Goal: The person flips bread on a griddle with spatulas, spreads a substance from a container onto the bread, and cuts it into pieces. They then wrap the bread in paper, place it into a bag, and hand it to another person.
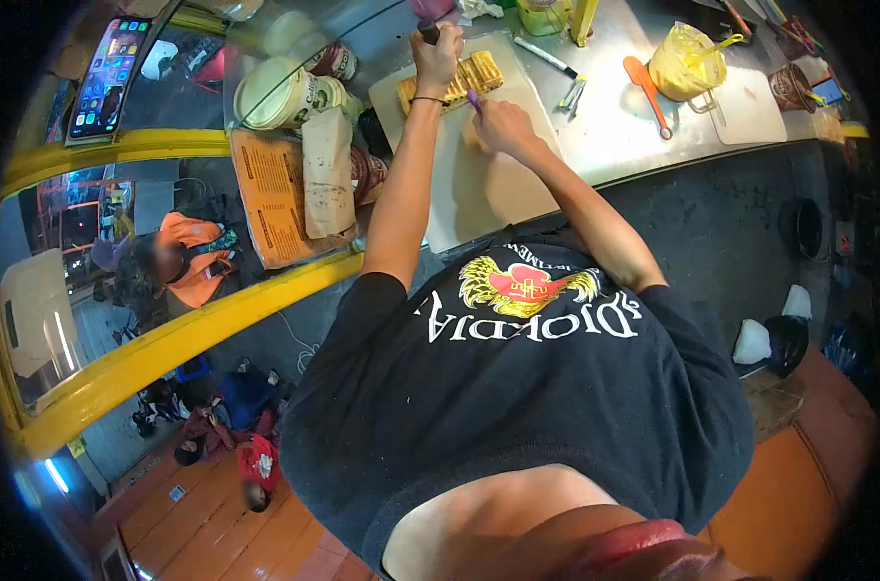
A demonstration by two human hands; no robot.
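A block of toasted bread (pixel 478 74) with browned stripes lies on a pale cutting board (pixel 464 189). My left hand (pixel 442 60) is closed around a dark-handled tool (pixel 429 33) over the bread's left part; its working end is hidden. At the bread's near edge, my right hand (pixel 506 126) is closed on a purple-handled tool (pixel 474 100), whose far end I cannot make out. A marker (pixel 544 56) lies just right of the board.
On the metal counter (pixel 604 145) are an orange spatula (pixel 647 95), a yellow-smeared tub (pixel 687 63) and a white board (pixel 750 107). To the left stand a white bucket (pixel 275 94), a menu board (pixel 268 198) and a phone (pixel 110 77). Several people are beyond the yellow frame (pixel 198 344).
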